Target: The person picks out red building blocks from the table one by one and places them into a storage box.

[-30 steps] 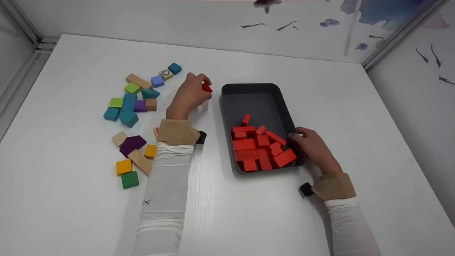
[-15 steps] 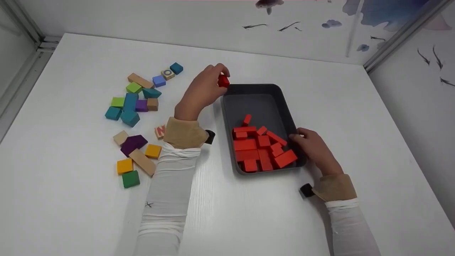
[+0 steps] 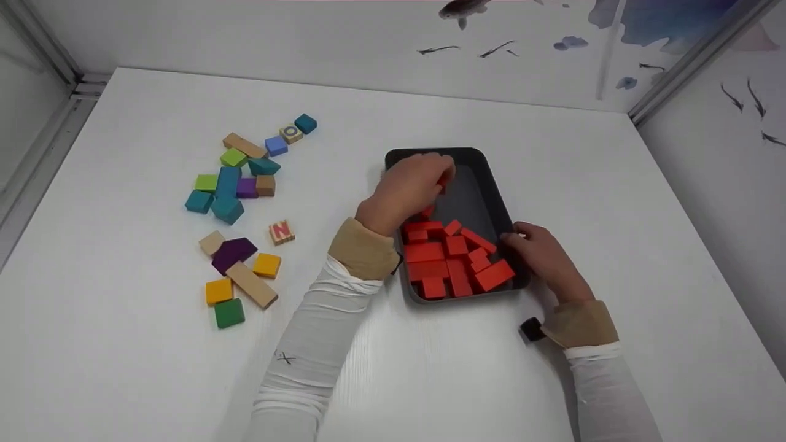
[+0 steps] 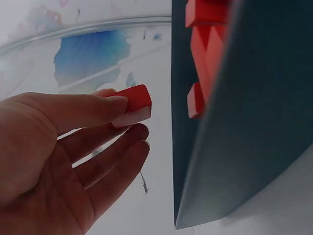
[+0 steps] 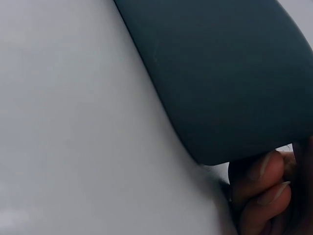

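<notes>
My left hand (image 3: 410, 186) is over the far part of a dark grey tray (image 3: 478, 191) in the head view. It pinches a small red block (image 4: 139, 102) between thumb and fingers, seen best in the left wrist view. Several red blocks (image 3: 425, 252) of various sizes lie together in the tray's near half. At the tray's right side, my right hand (image 3: 545, 258) grips the rim, thumb at the edge. In the right wrist view, curled fingers (image 5: 261, 196) show beside the tray's outer wall (image 5: 220, 83).
Left of the tray, several teal, green, purple and wooden blocks (image 3: 228, 184) lie on the white table (image 3: 393, 380). Nearer are yellow blocks (image 3: 267, 265), a green block (image 3: 229, 313) and a block marked N (image 3: 282, 232). A wall (image 3: 276, 37) borders the table's far side.
My left hand has carried the red block rightward from beside the tray, past its left rim, to over its inside. The right hand has stayed at the tray's right side.
</notes>
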`<state>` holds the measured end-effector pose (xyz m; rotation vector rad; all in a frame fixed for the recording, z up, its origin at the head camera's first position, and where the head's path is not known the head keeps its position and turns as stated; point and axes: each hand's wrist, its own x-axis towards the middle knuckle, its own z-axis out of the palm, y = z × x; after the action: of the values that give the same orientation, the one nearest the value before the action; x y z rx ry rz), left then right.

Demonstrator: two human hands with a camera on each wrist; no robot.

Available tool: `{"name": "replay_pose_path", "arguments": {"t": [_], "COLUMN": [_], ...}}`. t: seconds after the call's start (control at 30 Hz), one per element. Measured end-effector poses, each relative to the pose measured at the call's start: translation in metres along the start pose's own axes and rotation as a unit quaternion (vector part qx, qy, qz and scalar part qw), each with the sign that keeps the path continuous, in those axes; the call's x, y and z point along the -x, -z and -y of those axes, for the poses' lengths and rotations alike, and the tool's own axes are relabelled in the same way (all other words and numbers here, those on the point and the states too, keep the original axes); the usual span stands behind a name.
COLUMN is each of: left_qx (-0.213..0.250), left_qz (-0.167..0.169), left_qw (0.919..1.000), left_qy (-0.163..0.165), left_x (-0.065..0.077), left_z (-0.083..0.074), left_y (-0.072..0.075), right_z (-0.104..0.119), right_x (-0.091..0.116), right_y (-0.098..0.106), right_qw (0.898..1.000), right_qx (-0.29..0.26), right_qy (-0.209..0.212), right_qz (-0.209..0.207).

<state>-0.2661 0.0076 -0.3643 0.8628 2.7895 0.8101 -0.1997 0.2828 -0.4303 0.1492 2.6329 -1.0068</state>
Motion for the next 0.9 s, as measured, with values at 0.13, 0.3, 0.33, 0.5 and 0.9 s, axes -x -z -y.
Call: {"name": "replay_pose_path", "arguments": {"t": [0.13,0.3,0.33,0.5,0.9], "left_qx": [-0.015,-0.043,-0.052,-0.092,-0.11], "left_qz": [0.013,0.047,0.051,0.057,0.076], "left_qw": [0.9997,0.9979,0.9972,0.994,0.9907], "left_qy": [0.011,0.016,0.015,0.014,0.023], "left_x": [-0.001,-0.004,-0.005,-0.008,-0.006], "left_z": [-0.002,-0.005,-0.006,-0.007,-0.002], "left_y": [-0.006,-0.015,-0.017,-0.023,-0.028], "right_z": [0.0,0.0,0.0,0.001,0.0], "right_x": [0.0,0.0,0.0,0.002,-0.001], "right_y": [0.0,0.0,0.0,0.002,0.002], "right_qw": [1.0,1.0,1.0,1.0,1.0], "right_qx": [-0.005,-0.01,-0.012,-0.01,0.01], "right_qy": [-0.007,-0.018,-0.018,-0.01,0.002], "right_qz": [0.004,0.011,0.011,0.004,-0.001]}}
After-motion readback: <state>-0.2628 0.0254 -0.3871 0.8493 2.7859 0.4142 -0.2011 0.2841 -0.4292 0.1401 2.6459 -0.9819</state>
